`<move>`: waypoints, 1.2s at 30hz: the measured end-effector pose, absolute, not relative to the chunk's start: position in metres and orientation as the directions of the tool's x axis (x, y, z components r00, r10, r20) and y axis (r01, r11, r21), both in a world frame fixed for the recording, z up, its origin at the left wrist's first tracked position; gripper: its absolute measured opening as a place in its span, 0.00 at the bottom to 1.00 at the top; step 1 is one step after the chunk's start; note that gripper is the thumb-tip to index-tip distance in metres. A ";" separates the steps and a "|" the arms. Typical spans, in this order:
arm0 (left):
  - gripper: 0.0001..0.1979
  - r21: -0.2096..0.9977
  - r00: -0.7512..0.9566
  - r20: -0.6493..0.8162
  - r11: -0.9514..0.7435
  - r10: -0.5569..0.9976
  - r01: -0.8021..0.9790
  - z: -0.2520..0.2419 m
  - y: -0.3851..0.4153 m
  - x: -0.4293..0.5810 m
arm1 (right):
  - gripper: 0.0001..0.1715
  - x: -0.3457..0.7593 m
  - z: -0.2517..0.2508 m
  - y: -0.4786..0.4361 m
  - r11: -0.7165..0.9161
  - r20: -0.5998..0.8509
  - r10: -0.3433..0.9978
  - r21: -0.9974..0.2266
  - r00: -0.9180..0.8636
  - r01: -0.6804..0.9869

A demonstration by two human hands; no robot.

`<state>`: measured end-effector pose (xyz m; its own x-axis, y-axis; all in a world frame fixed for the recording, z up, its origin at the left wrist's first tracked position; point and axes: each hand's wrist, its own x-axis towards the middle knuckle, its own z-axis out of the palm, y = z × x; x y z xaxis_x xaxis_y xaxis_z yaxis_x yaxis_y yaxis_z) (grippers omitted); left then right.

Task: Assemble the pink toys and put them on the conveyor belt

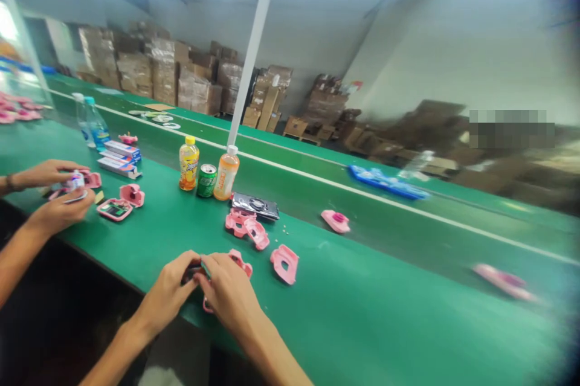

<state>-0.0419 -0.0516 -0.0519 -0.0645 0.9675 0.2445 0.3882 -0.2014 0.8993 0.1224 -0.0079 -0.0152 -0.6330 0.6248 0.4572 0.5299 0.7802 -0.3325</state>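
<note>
My left hand [168, 284] and my right hand [229, 289] meet over the near edge of the green table, fingers pinched together. Between them is a small dark part, mostly hidden by the fingers. Just behind my right hand lies a pink plastic shell piece [241, 263], and another pink piece [207, 305] shows partly beneath it. Farther right rests a pink shell with a square opening [285, 264]. Two joined pink shell halves [247, 228] lie beyond, touching or close to a dark rectangular device [255, 207].
A co-worker's hands [63, 199] handle parts at left, near an open pink case [115, 209]. An orange drink bottle [226, 173], green can [206, 180] and yellow-capped bottle [188, 164] stand mid-table. On the belt beyond are pink pieces [336, 220] and a blue tray [385, 182].
</note>
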 end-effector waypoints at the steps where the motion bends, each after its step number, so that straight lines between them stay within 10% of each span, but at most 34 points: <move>1: 0.08 0.938 -0.142 0.220 -0.169 0.965 0.304 -0.054 -0.053 -0.038 | 0.06 0.117 -0.018 -0.007 0.779 0.453 0.626 -0.341 -0.634 0.525; 6: 0.30 0.925 -0.269 -0.147 0.036 0.952 -0.379 -0.061 -0.059 -0.025 | 0.07 0.118 -0.035 -0.009 0.794 0.528 0.608 -0.389 -0.593 0.467; 11: 0.27 0.818 -0.187 -0.213 0.070 0.959 -0.571 -0.051 -0.063 -0.017 | 0.10 0.122 -0.033 -0.006 0.812 0.571 0.559 -0.524 -0.601 0.258; 36: 0.25 0.975 -0.392 -0.075 -0.015 0.917 -0.221 -0.067 -0.057 -0.001 | 0.05 0.117 -0.016 0.016 0.762 0.393 0.620 -0.508 -0.679 0.401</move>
